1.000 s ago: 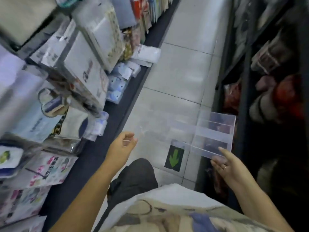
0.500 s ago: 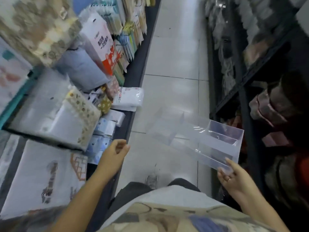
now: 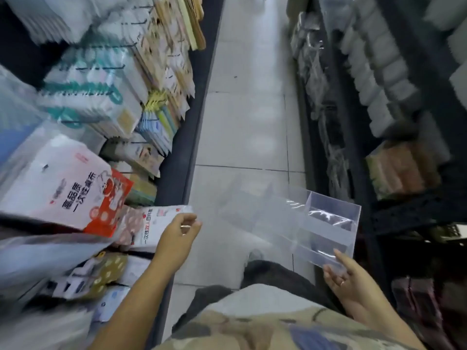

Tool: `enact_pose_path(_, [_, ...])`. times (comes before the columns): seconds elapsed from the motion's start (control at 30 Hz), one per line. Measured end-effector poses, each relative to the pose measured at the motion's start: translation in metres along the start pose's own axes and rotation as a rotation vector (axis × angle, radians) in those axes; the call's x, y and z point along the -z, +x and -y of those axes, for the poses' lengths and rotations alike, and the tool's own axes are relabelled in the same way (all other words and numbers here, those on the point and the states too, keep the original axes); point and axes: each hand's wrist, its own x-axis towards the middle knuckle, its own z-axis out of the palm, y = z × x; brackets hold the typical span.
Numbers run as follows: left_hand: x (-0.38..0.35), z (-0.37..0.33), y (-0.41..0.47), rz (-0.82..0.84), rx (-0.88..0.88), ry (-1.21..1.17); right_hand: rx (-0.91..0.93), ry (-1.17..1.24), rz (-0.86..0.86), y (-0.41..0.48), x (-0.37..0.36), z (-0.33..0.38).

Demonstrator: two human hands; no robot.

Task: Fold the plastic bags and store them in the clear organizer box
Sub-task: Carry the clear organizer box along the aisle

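Leftward and forward goes the left hand (image 3: 180, 233) since a moment ago, off toward the shelf (image 3: 177, 160), while the right hand (image 3: 346, 281) has kept the box (image 3: 316, 223). Nearest, the right hand pinches the box's near edge, thumb on top and fingers beneath. From that hand the box stretches forward and left, its long axis slanting across the aisle. The left hand, fingers loosely curled round nothing, sits well left of the box and just beside a white packet (image 3: 156, 228); I cannot tell whether they touch. No loose bags show clearly, so the left hand, nearer the shelf, would likely fetch them.
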Motion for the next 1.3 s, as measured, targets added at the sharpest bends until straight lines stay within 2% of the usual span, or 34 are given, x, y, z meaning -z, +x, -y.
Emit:
enact_pose_path(0.23, [-0.005,-0.061,0.165,-0.022,0.095,-0.011,0.081,-0.064,0.094,0.125,-0.16,0.182])
enact_pose_path(0.43, [-0.007,-0.113,0.358,-0.081,0.114,-0.011,0.073,-0.076,0.105,0.235,-0.305,0.302])
enact_pose_path(0.53, [-0.001,-0.168,0.461,-0.041,0.077,0.023,0.042,-0.008,0.054,0.276,-0.358,0.354])
enact_pose_path(0.7, [0.008,-0.297,0.639,0.02,-0.057,0.068,-0.015,0.049,0.006,0.337,-0.425,0.446])
enact_pose_path(0.87, [-0.015,-0.399,0.81,0.015,-0.145,0.072,-0.017,0.064,-0.019,0.42,-0.494,0.542])
enact_pose_path(1.1, [-0.064,-0.503,1.007,0.027,-0.052,0.036,-0.024,0.021,-0.017,0.561,-0.63,0.718])
enact_pose_path(1.3, [-0.068,-0.575,1.152,0.001,0.023,-0.003,0.024,-0.048,-0.002,0.667,-0.765,0.876])
